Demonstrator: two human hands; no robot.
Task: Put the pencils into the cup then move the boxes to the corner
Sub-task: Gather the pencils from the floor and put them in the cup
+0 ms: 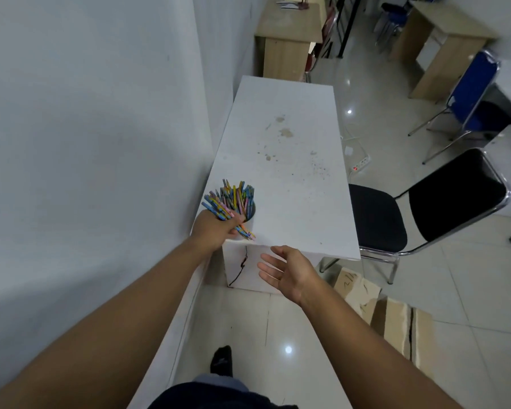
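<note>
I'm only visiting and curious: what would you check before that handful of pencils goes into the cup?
1. Grip of left hand on pencil bunch: ok.
2. Tips of the bunch inside the cup: not ok, they lie tilted across its front.
3. Is the cup upright on the table: ok.
4. Room left among the pencils in the cup: cannot tell.
5. Is the right hand free, fingers open: ok.

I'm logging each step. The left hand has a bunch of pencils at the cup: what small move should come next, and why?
Probably tip the pencils upright and release them into the cup: the left hand grips them slanted across its rim, tips outside. The right hand is open and holds nothing; the boxes lie on the floor.
</note>
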